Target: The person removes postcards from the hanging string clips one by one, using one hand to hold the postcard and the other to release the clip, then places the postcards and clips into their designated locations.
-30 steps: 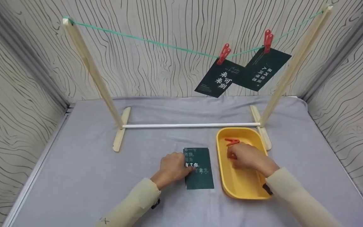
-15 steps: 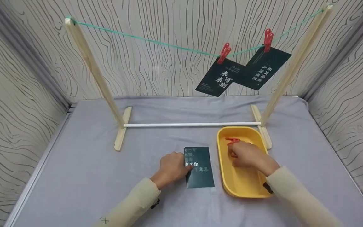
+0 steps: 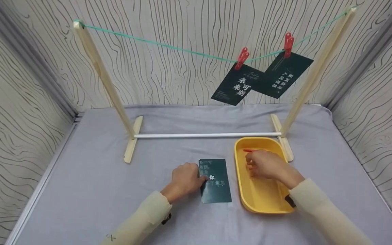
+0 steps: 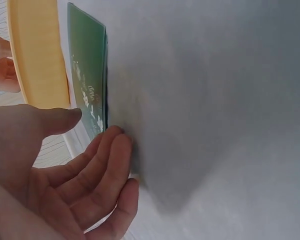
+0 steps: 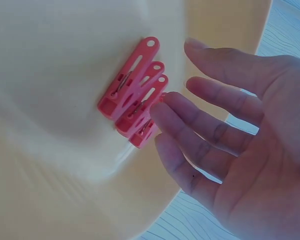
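My left hand (image 3: 184,178) is at the left edge of a small stack of dark green cards (image 3: 218,192) with white writing, lying on the grey cloth. Its thumb (image 4: 65,120) is over the card face, and its loosely bent fingers are by the stack's side, apart from the thumb. My right hand (image 3: 271,165) reaches into a yellow plastic basin (image 3: 260,200). Several red clothespins (image 5: 132,75) lie together in it, close to the fingertips. In the right wrist view, thumb and fingers are spread with nothing held. From the head, the hand hides most of the clothespins.
Behind stands a wooden frame with a left post (image 3: 104,78), a right post (image 3: 318,75) and a white crossbar (image 3: 206,135). From its sagging green string (image 3: 158,43), two red clothespins hold a left card (image 3: 233,88) and a right card (image 3: 284,78). Wood-patterned walls surround the table.
My right hand has shifted slightly within the basin and now covers more of the clothespins. The left thumb has drawn back a little toward the card's left edge.
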`<state>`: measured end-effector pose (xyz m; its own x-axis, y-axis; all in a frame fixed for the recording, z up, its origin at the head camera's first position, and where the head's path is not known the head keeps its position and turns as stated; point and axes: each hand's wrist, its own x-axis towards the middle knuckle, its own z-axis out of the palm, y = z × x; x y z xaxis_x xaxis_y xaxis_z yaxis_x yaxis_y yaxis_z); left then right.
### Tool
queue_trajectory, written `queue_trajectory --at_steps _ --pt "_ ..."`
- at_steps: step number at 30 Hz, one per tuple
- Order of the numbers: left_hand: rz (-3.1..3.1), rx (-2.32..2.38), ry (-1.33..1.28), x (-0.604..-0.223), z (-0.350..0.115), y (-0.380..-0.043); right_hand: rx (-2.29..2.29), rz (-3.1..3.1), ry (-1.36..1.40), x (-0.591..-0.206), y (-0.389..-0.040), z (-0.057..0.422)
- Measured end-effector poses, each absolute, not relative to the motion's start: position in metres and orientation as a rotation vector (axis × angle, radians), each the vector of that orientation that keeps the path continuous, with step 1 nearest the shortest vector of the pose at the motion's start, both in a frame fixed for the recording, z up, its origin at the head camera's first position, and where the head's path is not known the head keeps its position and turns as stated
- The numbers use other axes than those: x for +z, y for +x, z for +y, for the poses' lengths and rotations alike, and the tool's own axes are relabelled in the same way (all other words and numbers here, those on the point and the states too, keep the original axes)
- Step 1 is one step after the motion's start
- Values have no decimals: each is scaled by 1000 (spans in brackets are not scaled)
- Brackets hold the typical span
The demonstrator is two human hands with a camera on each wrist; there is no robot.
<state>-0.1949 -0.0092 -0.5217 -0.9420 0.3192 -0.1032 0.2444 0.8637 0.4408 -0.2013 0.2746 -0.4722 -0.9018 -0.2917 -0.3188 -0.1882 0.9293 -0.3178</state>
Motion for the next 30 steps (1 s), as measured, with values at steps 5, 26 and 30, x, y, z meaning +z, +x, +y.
queue_trajectory --at_steps 5,26,30 --pt "2852 699 418 -520 -12 -198 -475 2725 -319 -469 -202 275" --pt "2941 1035 650 -508 -13 -216 -460 2850 -459 -430 -212 270" --pt "2951 1110 664 -501 -14 -220 -483 2865 -463 -424 -213 272"
